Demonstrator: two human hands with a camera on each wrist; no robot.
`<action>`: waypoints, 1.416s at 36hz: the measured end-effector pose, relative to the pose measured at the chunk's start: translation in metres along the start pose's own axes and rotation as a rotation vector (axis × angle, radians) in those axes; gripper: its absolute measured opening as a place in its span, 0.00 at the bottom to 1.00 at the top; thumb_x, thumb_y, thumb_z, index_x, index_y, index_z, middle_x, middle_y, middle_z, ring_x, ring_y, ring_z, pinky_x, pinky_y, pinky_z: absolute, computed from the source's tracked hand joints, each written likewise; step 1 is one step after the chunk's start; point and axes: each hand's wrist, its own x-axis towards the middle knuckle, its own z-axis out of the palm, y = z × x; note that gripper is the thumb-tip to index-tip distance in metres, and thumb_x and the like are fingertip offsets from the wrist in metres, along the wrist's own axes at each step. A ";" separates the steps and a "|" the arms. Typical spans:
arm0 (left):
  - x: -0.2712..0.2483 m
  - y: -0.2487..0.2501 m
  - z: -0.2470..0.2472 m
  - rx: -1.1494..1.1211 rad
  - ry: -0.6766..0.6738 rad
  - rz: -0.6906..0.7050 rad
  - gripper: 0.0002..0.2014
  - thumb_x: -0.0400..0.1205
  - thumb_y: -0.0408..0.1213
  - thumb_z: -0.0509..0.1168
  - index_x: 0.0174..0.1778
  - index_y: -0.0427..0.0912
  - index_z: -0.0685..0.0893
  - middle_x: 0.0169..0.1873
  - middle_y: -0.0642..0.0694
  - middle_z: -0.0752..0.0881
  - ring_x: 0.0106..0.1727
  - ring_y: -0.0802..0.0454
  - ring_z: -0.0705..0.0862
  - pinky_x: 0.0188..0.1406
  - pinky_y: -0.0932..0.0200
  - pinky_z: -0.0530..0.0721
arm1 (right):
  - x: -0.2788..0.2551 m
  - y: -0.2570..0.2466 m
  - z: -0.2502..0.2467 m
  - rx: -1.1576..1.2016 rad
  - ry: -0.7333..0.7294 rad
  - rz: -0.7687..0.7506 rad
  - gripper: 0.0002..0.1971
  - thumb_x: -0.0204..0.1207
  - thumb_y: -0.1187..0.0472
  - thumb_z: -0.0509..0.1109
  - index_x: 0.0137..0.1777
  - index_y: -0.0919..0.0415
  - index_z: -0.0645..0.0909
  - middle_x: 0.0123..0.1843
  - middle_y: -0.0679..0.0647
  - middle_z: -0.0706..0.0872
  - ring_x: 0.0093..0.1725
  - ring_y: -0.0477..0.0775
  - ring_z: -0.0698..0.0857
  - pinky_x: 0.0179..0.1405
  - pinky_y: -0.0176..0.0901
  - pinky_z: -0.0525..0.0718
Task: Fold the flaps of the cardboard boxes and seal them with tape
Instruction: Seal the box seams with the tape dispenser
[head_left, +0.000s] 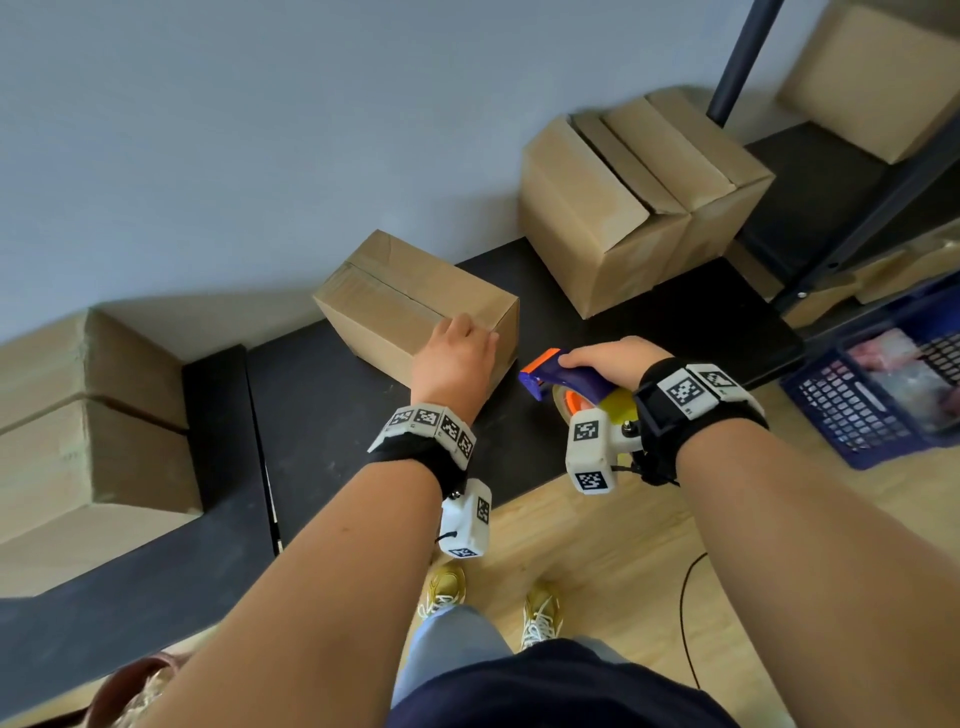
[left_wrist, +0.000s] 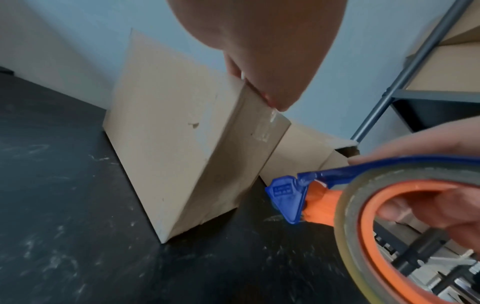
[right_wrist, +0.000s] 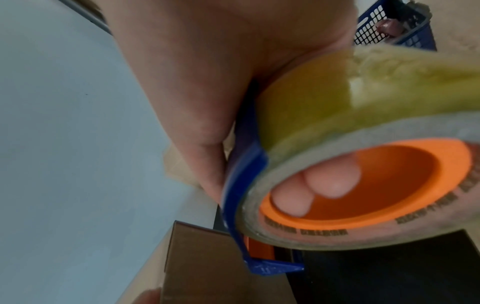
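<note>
A closed cardboard box (head_left: 395, 291) stands on the black table (head_left: 322, 415) near the wall, with clear tape running along its top seam. My left hand (head_left: 467, 332) rests on its near right corner, fingers on the top and thumb against the end face (left_wrist: 257, 86). Tape shows on that end face of the box (left_wrist: 168, 133). My right hand (head_left: 608, 358) grips a blue and orange tape dispenser (head_left: 561, 379) just right of the box and slightly above the table. Its fingertips (right_wrist: 332, 179) sit inside the orange core. The dispenser's blue cutter (left_wrist: 285, 197) points at the box's end face (right_wrist: 207, 267).
Two taller boxes (head_left: 634, 197) with raised flaps stand at the back right. Stacked boxes (head_left: 78, 415) fill the left of the table. A metal shelf post (head_left: 737, 57) and a shelf box (head_left: 883, 73) are far right, with a blue basket (head_left: 883, 395) on the floor.
</note>
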 end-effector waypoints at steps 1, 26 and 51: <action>0.000 -0.001 -0.002 -0.029 0.030 0.015 0.13 0.87 0.41 0.56 0.54 0.42 0.85 0.51 0.47 0.80 0.55 0.47 0.77 0.48 0.51 0.81 | -0.001 -0.001 0.000 0.002 0.006 -0.014 0.23 0.73 0.46 0.76 0.59 0.63 0.81 0.48 0.59 0.87 0.48 0.56 0.86 0.46 0.44 0.80; 0.003 -0.014 -0.039 0.261 -0.232 -0.109 0.34 0.74 0.66 0.65 0.74 0.58 0.69 0.64 0.44 0.73 0.63 0.40 0.75 0.48 0.48 0.79 | -0.017 -0.029 0.002 0.169 0.165 -0.198 0.33 0.64 0.37 0.77 0.57 0.65 0.84 0.51 0.59 0.90 0.50 0.61 0.89 0.57 0.55 0.88; 0.044 0.009 -0.078 -1.398 -0.487 -0.696 0.17 0.89 0.41 0.51 0.42 0.35 0.77 0.35 0.40 0.78 0.31 0.49 0.78 0.20 0.60 0.78 | -0.045 -0.037 -0.029 0.197 0.045 -0.494 0.19 0.72 0.41 0.76 0.36 0.58 0.87 0.33 0.52 0.90 0.35 0.51 0.86 0.40 0.42 0.79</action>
